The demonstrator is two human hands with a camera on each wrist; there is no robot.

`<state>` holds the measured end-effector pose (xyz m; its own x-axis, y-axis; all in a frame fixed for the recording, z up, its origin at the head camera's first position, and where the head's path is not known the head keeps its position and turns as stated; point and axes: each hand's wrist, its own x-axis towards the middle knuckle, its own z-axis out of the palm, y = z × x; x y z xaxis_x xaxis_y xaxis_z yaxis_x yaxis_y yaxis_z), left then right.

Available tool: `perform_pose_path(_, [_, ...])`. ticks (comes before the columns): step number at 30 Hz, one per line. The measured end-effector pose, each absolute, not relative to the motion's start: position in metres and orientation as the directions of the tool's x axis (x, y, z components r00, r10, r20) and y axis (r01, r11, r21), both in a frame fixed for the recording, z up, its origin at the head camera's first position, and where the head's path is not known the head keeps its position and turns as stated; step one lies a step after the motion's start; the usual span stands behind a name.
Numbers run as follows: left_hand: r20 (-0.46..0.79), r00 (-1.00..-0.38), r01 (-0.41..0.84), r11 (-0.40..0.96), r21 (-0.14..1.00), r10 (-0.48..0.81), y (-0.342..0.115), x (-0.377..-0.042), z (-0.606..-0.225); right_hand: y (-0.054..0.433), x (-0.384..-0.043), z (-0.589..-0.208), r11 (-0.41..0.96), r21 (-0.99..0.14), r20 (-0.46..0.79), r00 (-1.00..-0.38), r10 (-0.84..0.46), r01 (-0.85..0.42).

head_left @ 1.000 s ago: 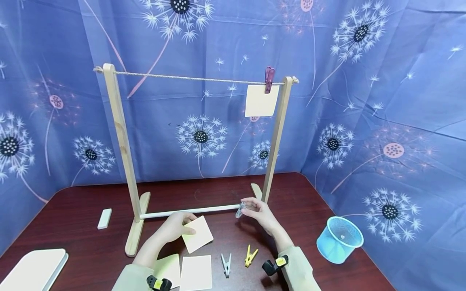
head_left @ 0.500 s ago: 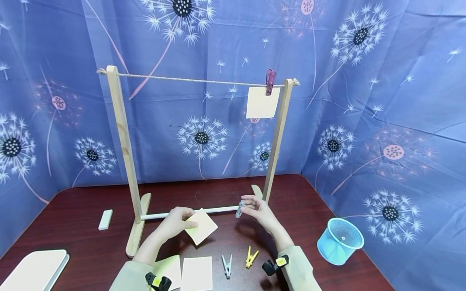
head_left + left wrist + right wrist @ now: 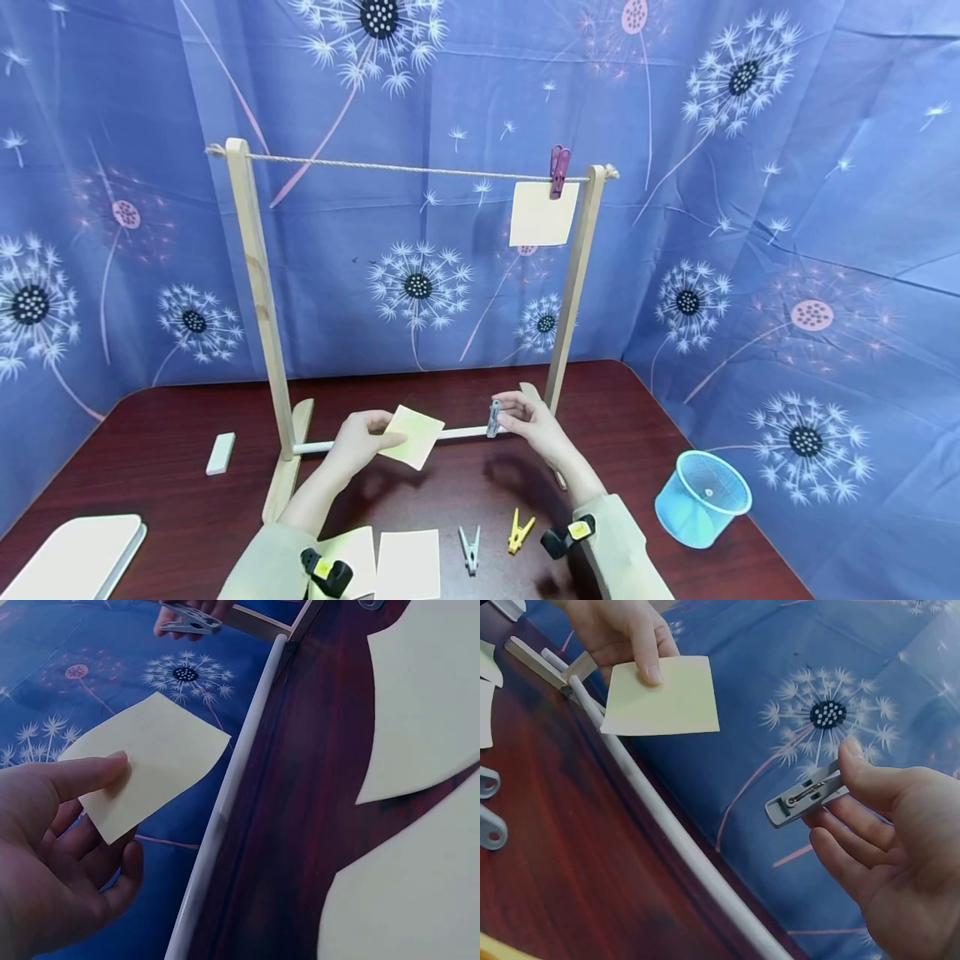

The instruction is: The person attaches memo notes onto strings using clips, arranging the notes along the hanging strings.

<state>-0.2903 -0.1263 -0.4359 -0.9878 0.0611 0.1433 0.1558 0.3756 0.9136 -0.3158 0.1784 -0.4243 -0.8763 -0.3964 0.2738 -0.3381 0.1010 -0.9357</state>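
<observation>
**Dandelion backdrop, dark desk: paper and clip held by light pinches**

A blue dandelion-print backdrop closes off the space behind a dark red-brown desk. A wooden frame stands there, its rope carrying 1 maroon clothespin and a hanging sheet.

The left hand pinches a pale yellow square, thumb on top and fingers beneath, in front of the frame and well below the rope. The right hand grips a grey clothespin by its handle end, nose free; the jaws look closed. Paper and clip are apart.

The paper is held near 1 edge only and bows slightly, so a hurried move could fold it or swing it askew. An uneven squeeze could twist the clip or let it spring from the fingertips. Both hands are near the white crossbar; a knock there might rock the frame and shake the hanging sheet, whose single clip sits right of its middle. The left sleeve lies close to a yellowish sheet on the desk and could drag it against the neighbouring cream square.
</observation>
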Motion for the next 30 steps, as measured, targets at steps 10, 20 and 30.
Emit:
perform_pose_path(10, [0.126,-0.992,0.124,0.351,0.928,0.018,-0.125,-0.293,-0.422,0.177,-0.314,-0.386,0.177,-0.906,0.301,-0.878,-0.373,-0.385])
perform_pose_path(20, [0.159,-0.987,0.147,0.351,0.925,-0.006,-0.118,-0.301,-0.404,0.170,-0.310,-0.336,0.239,-0.836,0.396,-0.845,-0.360,-0.494])
perform_pose_path(30, [0.242,-0.969,0.214,0.310,0.926,-0.056,-0.111,-0.309,-0.378,0.159,-0.312,-0.289,0.325,-0.717,0.526,-0.784,-0.329,-0.617])
